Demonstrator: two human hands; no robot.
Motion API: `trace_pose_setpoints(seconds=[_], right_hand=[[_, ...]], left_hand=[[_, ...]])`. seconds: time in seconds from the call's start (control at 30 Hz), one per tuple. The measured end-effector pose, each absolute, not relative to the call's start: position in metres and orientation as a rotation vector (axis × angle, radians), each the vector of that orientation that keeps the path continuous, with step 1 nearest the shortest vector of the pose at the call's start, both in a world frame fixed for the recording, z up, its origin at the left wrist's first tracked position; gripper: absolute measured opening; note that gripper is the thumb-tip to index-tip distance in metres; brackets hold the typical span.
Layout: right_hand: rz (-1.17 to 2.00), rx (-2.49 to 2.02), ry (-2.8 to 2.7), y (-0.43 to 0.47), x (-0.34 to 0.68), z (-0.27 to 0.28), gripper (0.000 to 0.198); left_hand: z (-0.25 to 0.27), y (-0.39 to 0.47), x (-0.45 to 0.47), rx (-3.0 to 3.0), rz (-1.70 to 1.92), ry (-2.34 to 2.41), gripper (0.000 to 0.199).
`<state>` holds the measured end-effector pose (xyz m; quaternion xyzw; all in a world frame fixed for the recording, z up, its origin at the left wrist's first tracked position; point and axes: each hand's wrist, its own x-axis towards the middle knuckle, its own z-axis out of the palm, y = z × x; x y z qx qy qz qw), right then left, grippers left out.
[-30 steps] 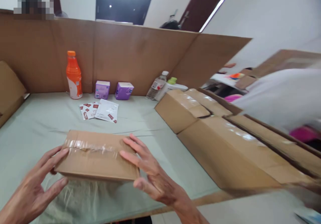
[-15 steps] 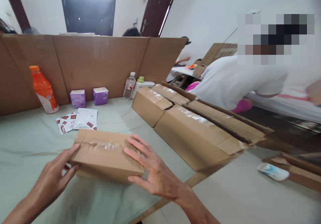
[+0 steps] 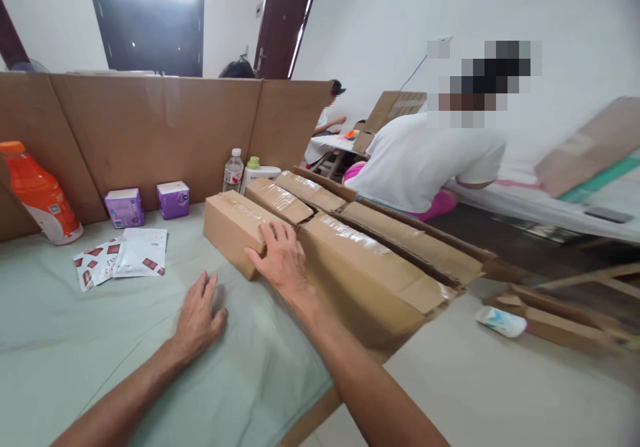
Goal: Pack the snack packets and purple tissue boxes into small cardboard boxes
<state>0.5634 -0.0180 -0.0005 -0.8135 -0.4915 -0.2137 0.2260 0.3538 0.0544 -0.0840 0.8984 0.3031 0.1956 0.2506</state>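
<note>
A small cardboard box (image 3: 233, 230) stands on the green cloth, up against a row of other taped cardboard boxes (image 3: 355, 253). My right hand (image 3: 283, 253) has its near end, fingers over the top and thumb along the side. Part of that end is hidden behind the hand. Lower and to the left, my left hand (image 3: 200, 313) is just above or on the cloth, fingers apart, with nothing in it. Two flat white packets with brown prints (image 3: 140, 253) lie overlapping further left.
An orange bottle (image 3: 43, 197), two purple tissue packs (image 3: 125, 208), a clear bottle (image 3: 233, 172) and a white bottle with green cap (image 3: 254, 170) stand before a cardboard screen (image 3: 160, 127). A person in a white shirt (image 3: 425, 160) bends beyond the boxes. A white tube (image 3: 501, 321) lies right.
The small box has moved away and to the right, turned, and now sits beside the row. My left hand has let go of it; my right hand stays on it. The view has swung right.
</note>
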Motion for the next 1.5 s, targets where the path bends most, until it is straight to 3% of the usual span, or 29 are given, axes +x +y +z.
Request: trace_pose_setpoints(seconds=[0.37, 0.5, 0.6, 0.77, 0.97, 1.03, 1.1, 1.17, 1.4, 1.5], right_hand=[[-0.594, -2.375, -1.299, -0.003, 0.577, -0.008, 0.052], [-0.754, -2.259, -1.298, -0.024, 0.563, -0.011, 0.066], [-0.848, -2.065, -1.394, -0.039, 0.531, -0.018, 0.058], [-0.565, -1.792, -1.839, -0.033, 0.472, -0.058, 0.038], [-0.170, -1.745, -1.879, 0.039, 0.441, -0.108, 0.053], [-0.070, -1.744, -1.836, 0.067, 0.433, -0.115, 0.062], [0.016, -1.774, -1.795, 0.089, 0.424, -0.119, 0.069], [0.091, -1.852, -1.754, 0.102, 0.413, -0.125, 0.071], [0.057, -1.991, -1.793, 0.097, 0.392, -0.138, 0.061], [0.023, -1.980, -1.847, 0.093, 0.391, -0.134, 0.059]], left_hand=[[-0.087, 0.044, 0.350, 2.612, 0.435, 0.763, 0.042], [-0.085, 0.038, 0.349, 2.669, 0.388, 0.773, 0.035], [-0.084, 0.034, 0.349, 2.724, 0.326, 0.710, 0.034], [-0.080, 0.013, 0.316, 2.813, 0.229, 0.518, 0.044], [-0.061, -0.025, 0.201, 2.869, 0.153, 0.276, 0.050], [-0.050, -0.027, 0.155, 2.788, 0.176, 0.296, 0.043], [-0.038, -0.015, 0.110, 2.616, 0.262, 0.436, 0.022], [-0.022, 0.012, 0.064, 2.558, 0.351, 0.675, 0.019], [0.077, 0.146, -0.079, 2.203, 1.040, 2.017, 0.042], [0.122, 0.190, -0.110, 1.991, 1.213, 2.366, 0.068]])
